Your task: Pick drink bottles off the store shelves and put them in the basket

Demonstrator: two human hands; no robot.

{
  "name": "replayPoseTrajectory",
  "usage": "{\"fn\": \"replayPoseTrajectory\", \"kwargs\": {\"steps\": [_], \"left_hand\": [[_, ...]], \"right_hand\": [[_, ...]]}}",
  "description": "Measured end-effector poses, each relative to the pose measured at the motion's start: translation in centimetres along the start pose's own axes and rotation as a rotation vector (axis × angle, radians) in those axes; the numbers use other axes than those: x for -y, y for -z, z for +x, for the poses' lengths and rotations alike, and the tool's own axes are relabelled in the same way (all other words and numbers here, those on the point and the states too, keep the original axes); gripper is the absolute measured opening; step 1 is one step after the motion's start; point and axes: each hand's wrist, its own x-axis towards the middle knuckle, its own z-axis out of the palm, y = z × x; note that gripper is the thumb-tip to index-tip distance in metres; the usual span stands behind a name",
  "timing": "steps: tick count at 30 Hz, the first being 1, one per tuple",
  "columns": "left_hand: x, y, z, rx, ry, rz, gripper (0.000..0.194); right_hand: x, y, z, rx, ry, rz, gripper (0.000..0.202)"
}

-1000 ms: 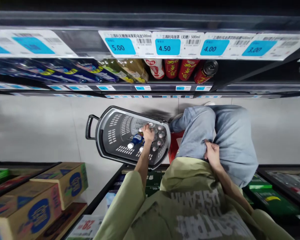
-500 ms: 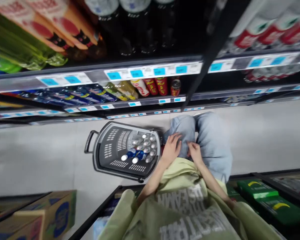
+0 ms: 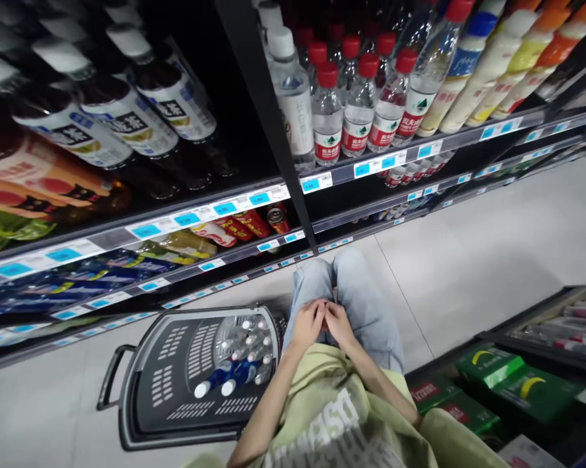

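Observation:
My left hand [image 3: 308,325] rests over my thighs, loosely open, its fingers stretched toward the other hand. My right hand [image 3: 339,324] meets it there, fingertips touching, open and slightly bent; no object shows in either. Both lie on light blue jeans [image 3: 371,318]. To the left of my legs stands a grey shopping basket [image 3: 175,426] with a black handle. Inside it are several clear bottles [image 3: 251,338] with pale caps, and two blue bottles [image 3: 241,372] with white caps lean toward the handle side.
Drink shelves [image 3: 175,224] run along the front, with dark tea bottles [image 3: 131,123] at left and red-capped water bottles [image 3: 356,123] at right. Behind me to the right, a low shelf holds green boxes [image 3: 492,364]. Pale tiled floor [image 3: 468,260] lies between the shelves.
My view has turned toward the right, bringing the water bottles into sight. My hands, apart before, have come together over my thighs. The basket still stands at my left.

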Motion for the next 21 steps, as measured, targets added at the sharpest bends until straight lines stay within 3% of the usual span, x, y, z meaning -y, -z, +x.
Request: {"fn": "replayPoseTrajectory", "kwargs": {"steps": [9,12,15,18,21], "left_hand": [[0.2,0.9,2.5,0.01,0.081,-0.052,0.051],[0.7,1.1,3.5,0.008,0.141,-0.059,0.045],[1.1,1.2,4.0,0.022,0.158,-0.077,0.039],[1.4,1.3,3.8,0.002,0.152,-0.085,0.035],[1.6,1.3,3.2,-0.016,0.173,-0.102,0.033]], "right_hand": [[-0.5,-0.9,1.6,-0.026,-0.077,0.107,0.069],[-0.5,-1.3,1.4,-0.076,-0.082,0.139,0.064],[0.7,-1.2,1.3,-0.121,0.039,0.115,0.048],[5.2,-0.6,2.3,-0.197,0.283,0.02,0.034],[14.3,-0.2,4.5,-0.261,0.59,-0.063,0.035]]}}
